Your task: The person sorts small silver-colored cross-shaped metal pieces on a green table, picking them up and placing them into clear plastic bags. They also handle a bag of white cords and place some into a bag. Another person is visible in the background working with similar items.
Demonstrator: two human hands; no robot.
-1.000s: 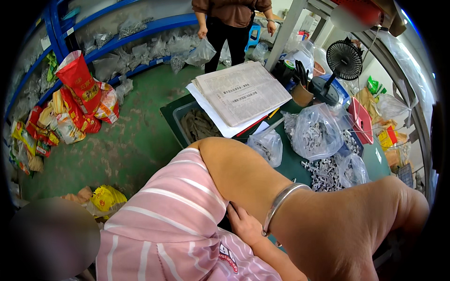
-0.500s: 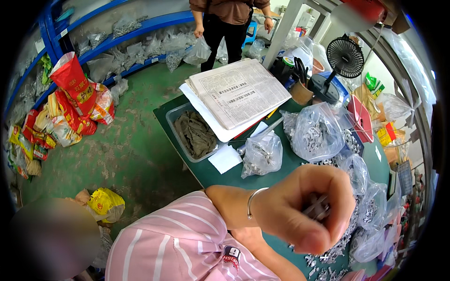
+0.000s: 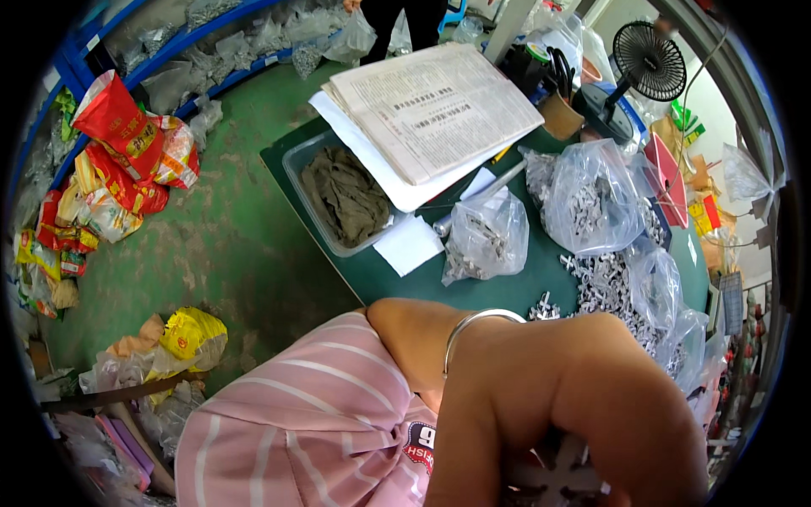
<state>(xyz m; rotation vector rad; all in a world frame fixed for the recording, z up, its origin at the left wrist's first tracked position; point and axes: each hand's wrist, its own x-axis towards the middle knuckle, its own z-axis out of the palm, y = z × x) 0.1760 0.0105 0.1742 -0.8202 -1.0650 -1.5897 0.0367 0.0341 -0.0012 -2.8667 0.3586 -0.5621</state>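
Large and close at the lower right, my left hand point(image 3: 583, 372) is curled with its fingers closed around small grey cross-shaped metal pieces point(image 3: 553, 477). The fingers partly hide them, so how many they are I cannot tell. A silver bangle point(image 3: 460, 334) circles that wrist. Beyond the hand, a heap of similar small metal pieces point(image 3: 601, 283) lies on the green tabletop point(image 3: 372, 283). A clear bag of pieces point(image 3: 486, 237) sits just past my wrist, and a larger clear bag point(image 3: 591, 203) stands behind the heap. My right hand does not show.
Newspapers point(image 3: 439, 110) lie beside a plastic tub point(image 3: 296, 198) holding a dark cloth point(image 3: 346, 194). A black fan point(image 3: 649, 61) stands at the back right. Red sacks point(image 3: 127, 135) rest on the floor near blue shelves point(image 3: 182, 46). Someone in dark trousers point(image 3: 410, 25) stands beyond the table.
My left hand has come nearer and lower in the picture, still closed on the metal pieces. The view has shifted, so the standing person is now mostly cut off at the top.
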